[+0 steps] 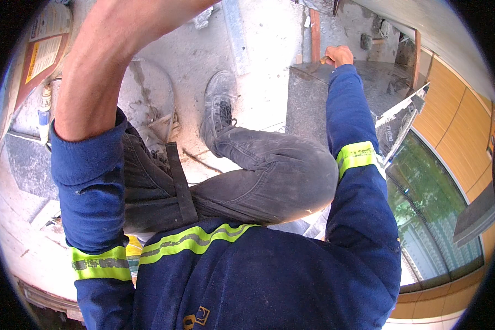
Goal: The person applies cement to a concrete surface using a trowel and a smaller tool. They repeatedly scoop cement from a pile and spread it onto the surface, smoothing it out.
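Observation:
My right hand [340, 56] is closed on a small tool with a light wooden handle [324, 60], held at the back edge of a dark grey stone slab [308, 104]. The tool's head is too small to make out clearly. My left forearm [102, 60] reaches up out of the top of the picture, so that hand is hidden beyond the edge. Just behind the slab stands a reddish wooden strip [315, 33]. A dark-headed mallet [367, 42] lies further back, to the right of my right hand.
My bent legs and boot [217, 102] rest on the dusty floor, near a cord [195, 159]. At left are a printed board [41, 60], a tube [44, 115] and another slab [27, 165]. At right are a white-edged board [401, 121], wooden panelling [451, 110] and glazing [423, 209].

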Motion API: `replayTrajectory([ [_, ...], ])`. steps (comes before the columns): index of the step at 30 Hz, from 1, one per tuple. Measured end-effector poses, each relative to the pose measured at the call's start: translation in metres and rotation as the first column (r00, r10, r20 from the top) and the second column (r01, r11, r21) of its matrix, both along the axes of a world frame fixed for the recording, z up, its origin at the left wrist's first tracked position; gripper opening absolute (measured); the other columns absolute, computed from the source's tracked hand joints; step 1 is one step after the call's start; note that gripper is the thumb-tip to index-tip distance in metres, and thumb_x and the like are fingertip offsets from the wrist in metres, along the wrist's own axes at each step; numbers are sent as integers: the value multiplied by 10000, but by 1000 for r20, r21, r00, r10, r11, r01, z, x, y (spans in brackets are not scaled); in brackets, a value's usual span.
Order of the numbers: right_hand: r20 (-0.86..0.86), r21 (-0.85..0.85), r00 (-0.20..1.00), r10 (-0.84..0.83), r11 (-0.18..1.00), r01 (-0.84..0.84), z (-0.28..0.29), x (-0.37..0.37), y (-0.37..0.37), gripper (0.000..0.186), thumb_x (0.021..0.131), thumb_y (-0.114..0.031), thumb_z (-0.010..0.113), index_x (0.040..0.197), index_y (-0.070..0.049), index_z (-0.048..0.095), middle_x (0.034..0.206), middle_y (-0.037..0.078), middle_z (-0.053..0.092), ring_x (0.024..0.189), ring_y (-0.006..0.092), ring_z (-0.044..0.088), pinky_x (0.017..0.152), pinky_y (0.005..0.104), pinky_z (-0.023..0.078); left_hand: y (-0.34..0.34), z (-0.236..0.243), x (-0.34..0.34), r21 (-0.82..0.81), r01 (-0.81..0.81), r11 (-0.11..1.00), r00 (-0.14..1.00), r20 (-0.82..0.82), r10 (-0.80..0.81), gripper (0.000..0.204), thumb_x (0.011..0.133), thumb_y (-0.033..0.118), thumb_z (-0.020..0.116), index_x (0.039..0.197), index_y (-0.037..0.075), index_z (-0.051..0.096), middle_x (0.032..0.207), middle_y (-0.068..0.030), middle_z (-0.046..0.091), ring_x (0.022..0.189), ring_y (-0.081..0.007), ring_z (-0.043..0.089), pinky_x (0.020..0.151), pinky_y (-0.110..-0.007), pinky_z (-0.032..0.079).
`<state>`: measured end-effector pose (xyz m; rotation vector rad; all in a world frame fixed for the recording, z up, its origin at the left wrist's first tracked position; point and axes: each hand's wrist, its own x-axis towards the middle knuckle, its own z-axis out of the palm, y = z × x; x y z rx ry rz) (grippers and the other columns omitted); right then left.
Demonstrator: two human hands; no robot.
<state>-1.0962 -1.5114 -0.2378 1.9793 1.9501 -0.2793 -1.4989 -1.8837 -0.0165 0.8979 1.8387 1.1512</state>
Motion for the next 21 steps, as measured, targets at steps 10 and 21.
replayTrajectory([
  [10, 126, 422, 968, 216, 872, -249, 101, -66, -24, 444, 805, -267, 733, 1120, 40, 668, 1007, 193, 769, 956, 297, 775, 815, 357, 603, 22, -24, -5, 142, 20, 990, 999, 46, -27, 343, 942, 211, 682, 1191, -11, 764, 950, -118, 772, 870, -171, 683, 784, -316, 533],
  [21, -920, -283, -274, -280, 959, -30, 247, -97, -140, 216, 967, -45, 690, 1165, 25, 642, 1089, 156, 703, 943, 285, 721, 715, 307, 603, 80, -94, 28, 322, 295, 899, 858, 325, -398, 472, 953, 319, 709, 1314, 14, 708, 1129, -76, 759, 1075, -166, 667, 990, -314, 483],
])
